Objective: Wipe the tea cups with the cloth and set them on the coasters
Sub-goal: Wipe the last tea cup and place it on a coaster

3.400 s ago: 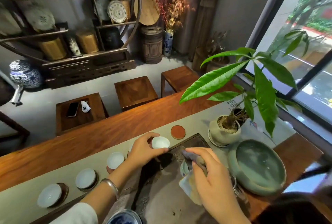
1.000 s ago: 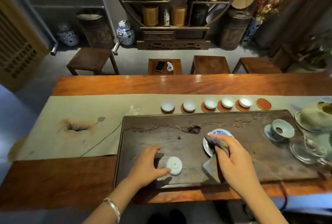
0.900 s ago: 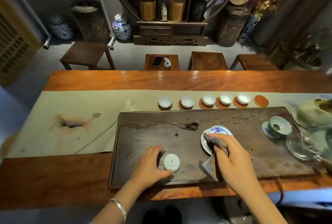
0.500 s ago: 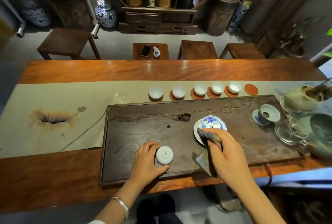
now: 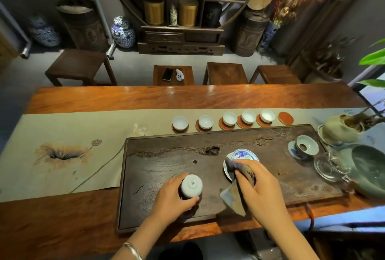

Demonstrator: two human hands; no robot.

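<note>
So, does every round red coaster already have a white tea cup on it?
No, the rightmost round red coaster sits bare, while the left hand holds a white tea cup.

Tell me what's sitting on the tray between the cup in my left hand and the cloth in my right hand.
Nothing: the head view shows only bare dark tray between the upturned cup and the cloth.

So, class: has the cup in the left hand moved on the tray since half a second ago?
No: cup sits at tray's near edge, unmoved.

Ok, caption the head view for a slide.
Left hand grips an upturned white porcelain cup; right hand holds a grey cloth.
</note>
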